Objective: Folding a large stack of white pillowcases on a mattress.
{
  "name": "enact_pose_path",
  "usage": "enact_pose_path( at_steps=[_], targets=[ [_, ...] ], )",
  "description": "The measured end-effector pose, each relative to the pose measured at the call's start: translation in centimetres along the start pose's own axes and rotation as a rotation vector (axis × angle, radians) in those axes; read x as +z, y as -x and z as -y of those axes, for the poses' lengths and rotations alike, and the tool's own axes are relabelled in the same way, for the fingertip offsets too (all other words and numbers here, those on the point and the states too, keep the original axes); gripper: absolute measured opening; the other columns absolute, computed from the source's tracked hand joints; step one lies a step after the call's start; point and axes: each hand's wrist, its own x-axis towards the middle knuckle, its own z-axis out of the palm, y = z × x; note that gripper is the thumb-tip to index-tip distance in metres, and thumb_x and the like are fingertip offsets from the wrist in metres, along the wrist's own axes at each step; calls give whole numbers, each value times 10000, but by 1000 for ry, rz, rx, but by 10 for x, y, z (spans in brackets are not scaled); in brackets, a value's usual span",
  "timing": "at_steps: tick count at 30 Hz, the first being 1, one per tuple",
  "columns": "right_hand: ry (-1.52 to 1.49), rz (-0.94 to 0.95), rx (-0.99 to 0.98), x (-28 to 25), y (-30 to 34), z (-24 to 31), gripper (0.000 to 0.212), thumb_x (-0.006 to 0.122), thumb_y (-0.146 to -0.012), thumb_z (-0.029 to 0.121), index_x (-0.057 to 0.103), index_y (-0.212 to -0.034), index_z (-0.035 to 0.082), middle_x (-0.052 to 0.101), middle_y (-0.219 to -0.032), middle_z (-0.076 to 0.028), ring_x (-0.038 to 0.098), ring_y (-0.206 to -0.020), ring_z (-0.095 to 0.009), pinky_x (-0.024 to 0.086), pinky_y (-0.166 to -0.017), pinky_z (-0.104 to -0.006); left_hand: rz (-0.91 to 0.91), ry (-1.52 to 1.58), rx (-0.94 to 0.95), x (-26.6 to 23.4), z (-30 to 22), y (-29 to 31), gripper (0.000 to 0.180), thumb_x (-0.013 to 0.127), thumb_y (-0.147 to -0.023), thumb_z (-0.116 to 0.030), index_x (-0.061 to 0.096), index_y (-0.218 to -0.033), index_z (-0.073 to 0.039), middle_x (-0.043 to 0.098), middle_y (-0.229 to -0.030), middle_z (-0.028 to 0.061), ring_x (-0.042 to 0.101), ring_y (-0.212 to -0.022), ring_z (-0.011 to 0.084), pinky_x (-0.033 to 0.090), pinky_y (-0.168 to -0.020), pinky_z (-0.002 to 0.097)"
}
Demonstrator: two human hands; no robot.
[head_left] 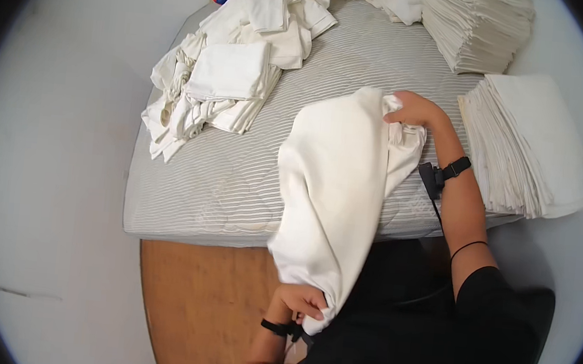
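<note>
A white cloth (337, 179) is stretched loosely between my two hands, with soft folds along its length. Its near end is gathered in my left hand (301, 299), closed on it close to my body and below the mattress edge. My right hand (412, 110) grips the far corner over the mattress, where a bunched part of the cloth hangs by the fingers. The middle of the cloth drapes over the front edge of the striped mattress (199, 198). Whether the cloth is a garment or a plain piece cannot be told.
Loose white cloths lie heaped at the far left, with a folded stack (228, 71) among them. A neat pile of folded cloths (530, 142) stands by my right arm, another tall stack (475, 28) behind it. Brown wooden floor (199, 299) shows below the mattress.
</note>
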Motion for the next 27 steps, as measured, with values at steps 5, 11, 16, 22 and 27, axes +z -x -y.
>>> enact_pose_path(
  at_steps=[5,11,16,22,27],
  targets=[
    [-69,-31,-255,19,-7,26,602,828,-747,287,626,-1227,-14,694,-1088,-185,653,-985,-266,514,-881,-352,-783,-100,436,57,-71,64,300,668,-955,-251,718,-985,43,678,-802,75,641,-664,141,481,-575,258],
    [-503,-791,-265,8,-4,58,583,768,-834,427,645,-1188,-20,699,-1010,-170,662,-890,-223,539,-789,-345,-1852,-489,351,-89,-164,100,436,576,-1006,-335,639,-1193,53,691,-1035,103,624,-872,169,519,-748,317],
    [18,-352,419,-22,2,12,652,705,-841,598,693,-1050,-19,691,-817,-120,656,-653,-197,536,-566,-333,-1505,116,182,-220,-177,108,581,505,-1025,-434,561,-1241,102,678,-1112,187,666,-984,268,554,-856,379],
    [-420,449,263,-26,22,24,486,695,-876,493,694,-964,15,697,-781,-70,594,-500,-133,439,-410,-230,-1097,545,327,-264,-186,84,429,513,-1037,-271,533,-1275,85,672,-1148,188,670,-1041,278,584,-879,387],
    [-765,36,-56,-16,12,21,362,761,-810,151,663,-1110,-26,701,-988,-109,690,-782,-201,594,-625,-336,-1317,192,669,-248,-209,101,450,589,-973,-86,488,-1411,-76,647,-1218,164,660,-1076,264,585,-896,392]
  ],
)
